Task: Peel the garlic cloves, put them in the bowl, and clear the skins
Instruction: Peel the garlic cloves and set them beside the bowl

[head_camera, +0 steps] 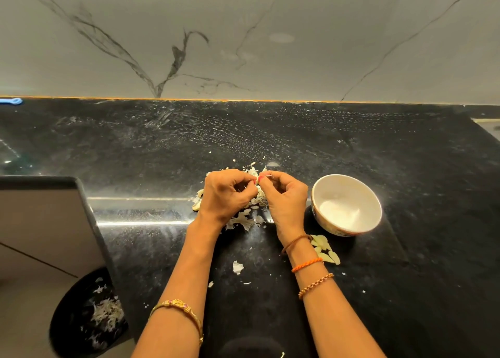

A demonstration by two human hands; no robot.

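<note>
My left hand (226,192) and my right hand (284,198) meet over a pile of papery garlic skins (242,221) on the black counter. Both hands have curled fingers that pinch a small garlic piece (257,180) between their fingertips; the piece is mostly hidden by the fingers. A white bowl (374,206) stands just right of my right hand, and its inside looks white and empty. Several peeled garlic cloves (326,250) lie on the counter beside my right wrist, in front of the bowl.
The black stone counter (270,135) runs back to a marbled white wall (243,46). A black bin (89,314) with skins in it stands below the counter's left edge. Loose skin flakes (238,267) lie between my forearms. A sink or tray rim (487,121) shows far right.
</note>
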